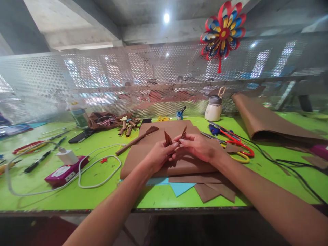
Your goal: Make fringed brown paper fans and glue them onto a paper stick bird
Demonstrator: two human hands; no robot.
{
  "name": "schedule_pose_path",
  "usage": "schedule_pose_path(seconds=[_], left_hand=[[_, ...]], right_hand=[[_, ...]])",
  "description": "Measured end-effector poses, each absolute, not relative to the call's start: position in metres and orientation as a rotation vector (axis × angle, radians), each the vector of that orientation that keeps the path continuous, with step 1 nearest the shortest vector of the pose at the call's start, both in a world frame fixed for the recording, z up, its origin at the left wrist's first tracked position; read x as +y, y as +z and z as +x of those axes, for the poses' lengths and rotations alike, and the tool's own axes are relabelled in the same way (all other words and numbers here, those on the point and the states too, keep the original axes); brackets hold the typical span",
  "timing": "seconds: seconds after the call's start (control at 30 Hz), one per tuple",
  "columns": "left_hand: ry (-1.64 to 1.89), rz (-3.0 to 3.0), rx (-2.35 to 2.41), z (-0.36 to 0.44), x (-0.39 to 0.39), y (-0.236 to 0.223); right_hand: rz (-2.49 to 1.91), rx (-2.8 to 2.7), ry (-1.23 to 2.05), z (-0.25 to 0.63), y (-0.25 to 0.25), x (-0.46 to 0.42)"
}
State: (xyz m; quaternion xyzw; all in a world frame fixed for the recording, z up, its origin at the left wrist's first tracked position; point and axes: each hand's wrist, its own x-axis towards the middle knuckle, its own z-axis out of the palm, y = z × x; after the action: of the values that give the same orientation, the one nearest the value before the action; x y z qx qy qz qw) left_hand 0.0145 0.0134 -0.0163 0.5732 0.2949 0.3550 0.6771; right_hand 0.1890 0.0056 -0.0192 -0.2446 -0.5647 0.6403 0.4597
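Both my hands meet over the middle of the green table (77, 194), above a stack of brown paper sheets (143, 157). My left hand (159, 155) pinches a small folded brown paper piece (167, 138) whose pointed end sticks up. My right hand (198, 147) pinches the other end of the folded brown paper (183, 133), which also points up. The fingertips of the two hands touch. A rolled brown paper stick with a fringed end (137, 139) lies on the stack to the left of my hands.
Red, yellow and blue scissors (237, 143) lie right of my hands. A big brown paper roll (258, 119), a white glue jar (214, 107), a pink device with white charger and cable (66, 169), a phone (81, 136), pens and a colourful paper pinwheel (222, 30) on the mesh wall surround them.
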Motion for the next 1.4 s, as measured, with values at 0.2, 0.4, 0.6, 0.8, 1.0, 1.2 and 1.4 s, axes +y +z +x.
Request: schedule_pose_path(seconds=[0.2,0.4,0.6,0.8,1.0,1.2,1.4], left_hand=[[0.812,1.351,0.748,0.017,0.013,-0.016],[0.782,1.396,0.782,0.019,0.011,-0.017],[0.778,1.42,0.707,0.02,0.011,-0.021],[0.791,1.398,0.706,0.018,0.014,-0.024],[0.815,1.325,0.655,0.02,0.013,-0.022],[0.79,1.309,0.631,0.02,0.014,-0.022],[0.805,1.404,0.683,0.019,0.015,-0.028]], right_hand=[[-0.591,-1.348,1.582,0.191,-0.018,0.007],[-0.673,-1.262,1.424,0.188,-0.017,0.011],[-0.636,-1.272,1.479,0.181,-0.021,0.008],[-0.631,-1.269,1.498,0.178,-0.021,0.008],[-0.725,-1.054,1.429,0.183,-0.018,0.012],[-0.797,-1.215,1.341,0.18,-0.019,0.009],[-0.818,-1.349,1.219,0.174,-0.019,0.005]])
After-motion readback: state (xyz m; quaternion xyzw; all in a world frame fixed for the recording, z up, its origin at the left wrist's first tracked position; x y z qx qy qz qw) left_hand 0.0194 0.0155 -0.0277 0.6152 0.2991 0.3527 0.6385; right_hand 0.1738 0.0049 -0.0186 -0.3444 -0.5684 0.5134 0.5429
